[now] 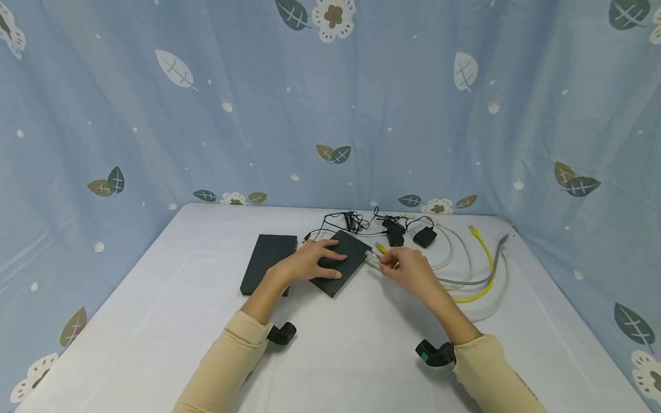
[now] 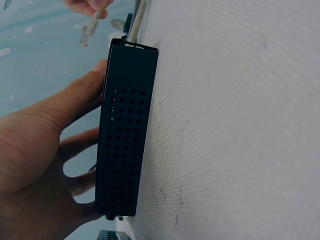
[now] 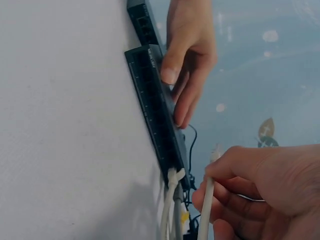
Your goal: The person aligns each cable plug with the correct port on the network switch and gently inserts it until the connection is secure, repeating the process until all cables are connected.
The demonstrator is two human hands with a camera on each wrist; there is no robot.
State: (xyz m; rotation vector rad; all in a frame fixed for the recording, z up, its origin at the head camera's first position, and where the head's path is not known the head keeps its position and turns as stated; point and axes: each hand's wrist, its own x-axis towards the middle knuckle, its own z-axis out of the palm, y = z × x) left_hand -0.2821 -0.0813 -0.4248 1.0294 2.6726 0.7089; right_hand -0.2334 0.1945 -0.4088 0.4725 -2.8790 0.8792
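Clearly, the right hand (image 1: 410, 272) pinches a smooth pale cable (image 3: 206, 210) between thumb and fingers, its blocky plug (image 3: 216, 152) pointing past their tips toward the left hand (image 1: 308, 263). Under that hand's spread fingers lies a flat black box (image 1: 354, 248), long axis slanting away and rightward, one narrow side (image 2: 125, 150) pierced by rows of round holes.

Even light, soft shadows on the table (image 1: 351, 355); dimmer wrist views, the plug (image 2: 87, 34) perhaps blurred.
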